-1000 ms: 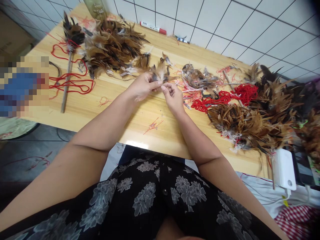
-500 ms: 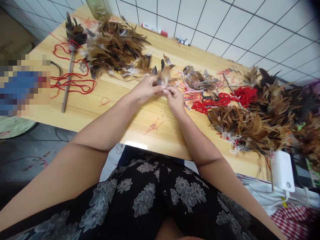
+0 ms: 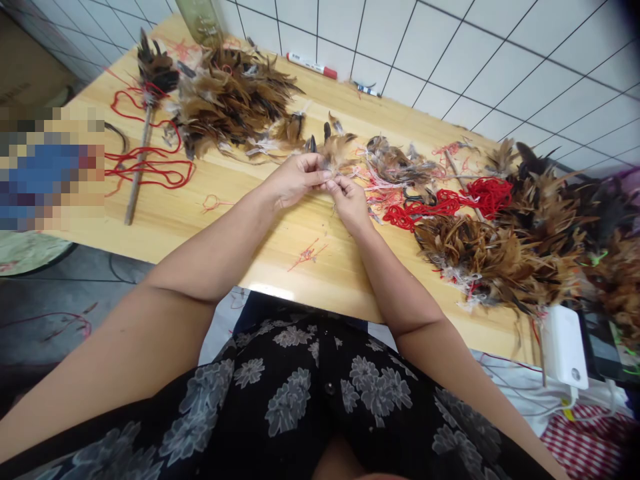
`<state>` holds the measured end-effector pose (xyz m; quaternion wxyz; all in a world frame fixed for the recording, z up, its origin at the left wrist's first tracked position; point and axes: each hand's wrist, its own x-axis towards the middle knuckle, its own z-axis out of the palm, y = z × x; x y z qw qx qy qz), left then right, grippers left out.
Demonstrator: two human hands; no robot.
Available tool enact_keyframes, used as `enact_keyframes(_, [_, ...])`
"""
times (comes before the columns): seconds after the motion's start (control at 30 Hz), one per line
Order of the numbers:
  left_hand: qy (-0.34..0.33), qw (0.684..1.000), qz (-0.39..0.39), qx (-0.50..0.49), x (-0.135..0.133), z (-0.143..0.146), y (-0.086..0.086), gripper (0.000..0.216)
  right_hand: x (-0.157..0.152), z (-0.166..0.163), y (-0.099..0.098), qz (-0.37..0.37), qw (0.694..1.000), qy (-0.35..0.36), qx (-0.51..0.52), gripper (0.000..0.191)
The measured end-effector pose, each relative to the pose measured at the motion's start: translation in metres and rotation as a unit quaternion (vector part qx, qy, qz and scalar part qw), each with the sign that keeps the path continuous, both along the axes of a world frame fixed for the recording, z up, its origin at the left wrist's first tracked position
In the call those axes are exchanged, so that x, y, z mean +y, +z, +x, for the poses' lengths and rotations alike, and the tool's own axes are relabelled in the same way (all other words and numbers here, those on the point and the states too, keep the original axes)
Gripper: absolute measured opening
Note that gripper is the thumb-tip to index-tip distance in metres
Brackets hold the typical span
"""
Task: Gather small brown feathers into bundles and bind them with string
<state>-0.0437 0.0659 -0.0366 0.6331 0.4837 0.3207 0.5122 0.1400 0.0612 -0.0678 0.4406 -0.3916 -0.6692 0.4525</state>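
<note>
Over the middle of the table, my left hand (image 3: 299,179) pinches a small bunch of brown feathers (image 3: 337,152) near its quill ends. My right hand (image 3: 349,199) meets it there, thumb and finger closed on the same quill ends. The fingertips of both hands touch, and whatever lies between them is mostly hidden. Just behind to the left is a big heap of brown feathers (image 3: 235,100). Right of my hands lie a smaller clump of feathers (image 3: 395,160) and red cord (image 3: 487,197).
On the left, a stick with dark feathers tied at its end (image 3: 140,160) lies by looped red cord (image 3: 165,175). A red marker (image 3: 313,65) rests along the tiled wall. More feathers (image 3: 495,260) and a white power bank (image 3: 566,347) are at the right edge.
The feathers in my hands have tilted to the right and look fuller. Both hands stay almost in place, still pinching. The view has shifted slightly.
</note>
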Motion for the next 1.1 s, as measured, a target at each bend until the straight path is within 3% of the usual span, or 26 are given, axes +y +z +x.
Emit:
enact_keyframes(0.23, [0.026,0.996,-0.008,0.079,-0.004,-0.003,0.014,0.056,0.004,0.0,-0.005,-0.007,1.0,-0.018,0.018,0.065])
enact_keyframes(0.33, [0.139,0.98,0.023,0.14,0.004,-0.018,0.021,0.041,0.006,0.003,-0.005,-0.011,0.998,-0.055,0.014,0.065])
enact_keyframes(0.43, [0.284,0.932,0.037,0.221,0.013,-0.039,0.028,0.027,0.005,0.003,-0.001,-0.015,0.997,-0.075,0.027,0.064])
enact_keyframes(0.5, [0.314,0.9,0.031,0.302,0.016,-0.05,0.033,0.027,0.003,0.001,0.003,-0.025,0.995,-0.091,0.043,0.064])
enact_keyframes(0.63, [0.277,0.826,0.032,0.489,0.008,-0.061,0.046,0.025,0.0,-0.002,0.011,-0.055,0.989,-0.116,0.077,0.066])
enact_keyframes(0.73, [0.211,0.782,0.029,0.586,0.001,-0.063,0.053,0.011,-0.001,-0.002,0.014,-0.067,0.987,-0.122,0.084,0.068])
enact_keyframes(0.8, [0.176,0.763,0.031,0.621,-0.001,-0.063,0.051,0.005,0.0,-0.002,0.013,-0.061,0.988,-0.121,0.076,0.069])
enact_keyframes(0.87, [0.161,0.75,0.039,0.64,0.001,-0.062,0.042,0.017,0.001,-0.001,0.01,-0.049,0.989,-0.12,0.066,0.069])
enact_keyframes(0.97, [0.182,0.764,0.043,0.618,0.011,-0.06,0.018,0.026,0.003,0.0,0.003,-0.035,0.991,-0.118,0.052,0.068])
enact_keyframes(1.1, [0.244,0.842,0.073,0.475,0.029,-0.066,-0.012,0.033,0.003,0.001,-0.001,-0.036,0.992,-0.112,0.044,0.066])
